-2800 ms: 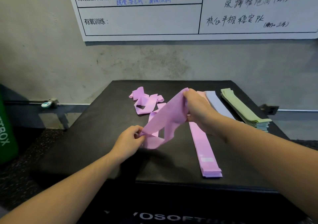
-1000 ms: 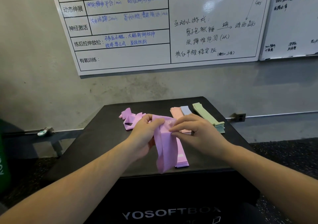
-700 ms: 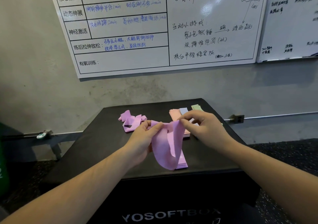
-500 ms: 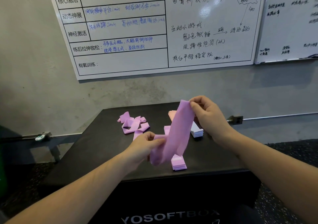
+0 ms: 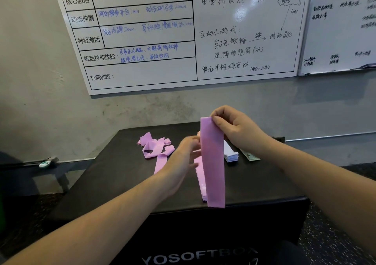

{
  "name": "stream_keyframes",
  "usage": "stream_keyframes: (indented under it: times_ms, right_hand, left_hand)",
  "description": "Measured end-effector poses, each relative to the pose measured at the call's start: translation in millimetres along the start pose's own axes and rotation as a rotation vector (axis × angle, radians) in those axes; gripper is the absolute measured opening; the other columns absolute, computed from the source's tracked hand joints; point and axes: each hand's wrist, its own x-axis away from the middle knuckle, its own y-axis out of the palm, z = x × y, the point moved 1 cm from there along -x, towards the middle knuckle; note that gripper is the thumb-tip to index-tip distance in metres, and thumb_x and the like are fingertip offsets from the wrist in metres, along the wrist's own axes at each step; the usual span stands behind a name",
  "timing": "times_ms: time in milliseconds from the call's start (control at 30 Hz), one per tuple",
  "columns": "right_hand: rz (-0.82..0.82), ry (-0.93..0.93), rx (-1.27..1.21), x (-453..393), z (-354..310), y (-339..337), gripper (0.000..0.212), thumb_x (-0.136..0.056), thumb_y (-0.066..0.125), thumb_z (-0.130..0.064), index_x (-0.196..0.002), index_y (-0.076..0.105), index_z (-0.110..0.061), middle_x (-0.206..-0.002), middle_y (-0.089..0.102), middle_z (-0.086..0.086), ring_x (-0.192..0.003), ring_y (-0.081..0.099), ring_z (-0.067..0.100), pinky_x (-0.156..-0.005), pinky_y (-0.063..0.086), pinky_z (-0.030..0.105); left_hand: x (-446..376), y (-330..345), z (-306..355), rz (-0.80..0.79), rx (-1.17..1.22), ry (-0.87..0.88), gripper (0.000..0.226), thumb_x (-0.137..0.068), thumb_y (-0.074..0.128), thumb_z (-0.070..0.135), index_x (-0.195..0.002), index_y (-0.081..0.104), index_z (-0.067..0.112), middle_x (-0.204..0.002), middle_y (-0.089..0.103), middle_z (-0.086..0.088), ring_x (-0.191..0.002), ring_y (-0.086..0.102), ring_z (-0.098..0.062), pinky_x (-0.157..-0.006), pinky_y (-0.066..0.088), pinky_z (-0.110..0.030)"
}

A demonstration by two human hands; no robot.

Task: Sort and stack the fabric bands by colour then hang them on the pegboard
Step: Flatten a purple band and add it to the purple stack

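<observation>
My right hand (image 5: 238, 130) pinches the top end of a pink fabric band (image 5: 212, 163), which hangs straight down above the black soft box (image 5: 122, 183). Blurred, with its fingers relaxed, my left hand (image 5: 181, 161) is at the band's left edge and grips nothing. Behind the hanging band lies a flat stack of pink bands (image 5: 200, 175). A loose tangle of pink bands (image 5: 155, 148) sits at the back left of the box. To the right are a pale lavender stack (image 5: 231, 154) and a green stack (image 5: 251, 156). No pegboard is in view.
A whiteboard (image 5: 162, 71) with handwriting covers the concrete wall behind the box, and a second board (image 5: 341, 30) hangs to its right. A rail runs along the wall's base with a small clip (image 5: 45, 163) at the left. The floor is dark and speckled.
My left hand has let go of the band's lower end, so the band now hangs straight instead of folded. My right hand has lifted the top end slightly higher.
</observation>
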Motion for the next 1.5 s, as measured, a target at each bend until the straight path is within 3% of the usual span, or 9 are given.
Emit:
stream_keyframes:
  times_ms: [100,267,433,667,833,933,1133,1300,1500]
  right_hand:
    - [0.012,-0.011,-0.023,2,6,1,0.017,-0.103,0.054,-0.018,-0.092,0.061,-0.029,-0.077,0.062,-0.013,-0.067,0.052,0.003,-0.066,0.043,0.021]
    - [0.075,0.087,-0.179,10,16,-1,0.009,-0.101,0.059,-0.022,-0.103,0.067,-0.024,-0.082,0.068,-0.012,-0.073,0.063,0.003,-0.067,0.053,0.023]
    - [0.026,0.285,-0.404,32,41,12,0.034,-0.093,0.07,-0.033,-0.123,0.056,-0.028,-0.103,0.076,-0.003,-0.092,0.074,0.009,-0.071,0.058,0.026]
    - [-0.246,0.413,-0.344,58,83,26,0.029,-0.087,0.078,-0.027,-0.107,0.071,-0.007,-0.105,0.076,0.006,-0.097,0.072,0.015,-0.095,0.054,0.034]
    - [-0.283,0.437,-0.257,67,106,28,0.005,-0.095,0.069,-0.019,-0.099,0.068,-0.017,-0.097,0.074,-0.004,-0.091,0.069,0.008,-0.082,0.055,0.023]
    - [-0.279,0.442,-0.215,71,121,30,0.017,-0.094,0.069,-0.019,-0.108,0.062,-0.024,-0.11,0.07,-0.004,-0.103,0.067,0.011,-0.093,0.055,0.032]
    - [-0.108,0.423,-0.333,87,136,27,0.035,-0.091,0.073,-0.018,-0.117,0.06,-0.037,-0.088,0.076,0.005,-0.077,0.071,0.014,-0.067,0.051,0.022]
    - [-0.091,0.364,-0.306,95,149,20,0.022,-0.092,0.068,-0.005,-0.093,0.079,-0.025,-0.1,0.077,-0.008,-0.093,0.07,0.008,-0.08,0.052,0.018]
    - [-0.281,0.346,-0.234,102,169,17,0.051,-0.089,0.054,0.012,-0.114,0.069,-0.03,-0.116,0.073,-0.005,-0.106,0.07,0.015,-0.098,0.054,0.035]
  left_hand:
    - [-1,7,15,-0.002,-0.003,0.093,0.025,-0.102,0.056,0.035,-0.116,0.064,0.017,-0.111,0.075,-0.008,-0.096,0.074,-0.023,-0.089,0.06,-0.043]
    - [-8,12,18,0.006,-0.092,0.156,0.016,-0.105,0.054,0.029,-0.105,0.066,0.019,-0.09,0.077,0.006,-0.081,0.073,-0.012,-0.069,0.059,-0.03]
    - [-19,16,20,0.069,0.073,0.12,0.014,-0.106,0.052,0.021,-0.101,0.064,0.017,-0.096,0.074,-0.005,-0.083,0.071,-0.018,-0.066,0.057,-0.031]
    - [-46,7,17,0.156,0.325,0.059,0.012,-0.107,0.047,0.017,-0.105,0.059,0.017,-0.102,0.07,-0.009,-0.082,0.069,-0.017,-0.061,0.059,-0.028]
    - [-69,-6,13,0.26,0.404,0.052,0.02,-0.109,0.042,0.014,-0.12,0.059,0.016,-0.103,0.072,-0.009,-0.074,0.073,-0.014,-0.057,0.058,-0.025]
    - [-84,-12,8,0.313,0.441,0.022,0.028,-0.107,0.045,0.014,-0.133,0.055,0.009,-0.12,0.07,-0.015,-0.085,0.072,-0.019,-0.062,0.06,-0.029]
    - [-112,-22,-6,0.355,0.422,-0.008,0.029,-0.107,0.041,0.013,-0.134,0.051,0.011,-0.117,0.069,-0.017,-0.097,0.073,-0.025,-0.076,0.06,-0.039]
    - [-131,-24,-21,0.398,0.365,-0.045,0.017,-0.104,0.04,0.007,-0.107,0.055,0.014,-0.103,0.067,-0.009,-0.096,0.069,-0.024,-0.07,0.057,-0.036]
    - [-163,-31,-48,0.379,0.24,-0.096,0.032,-0.103,0.039,0.007,-0.132,0.051,0.013,-0.108,0.067,-0.004,-0.102,0.069,-0.024,-0.064,0.057,-0.033]
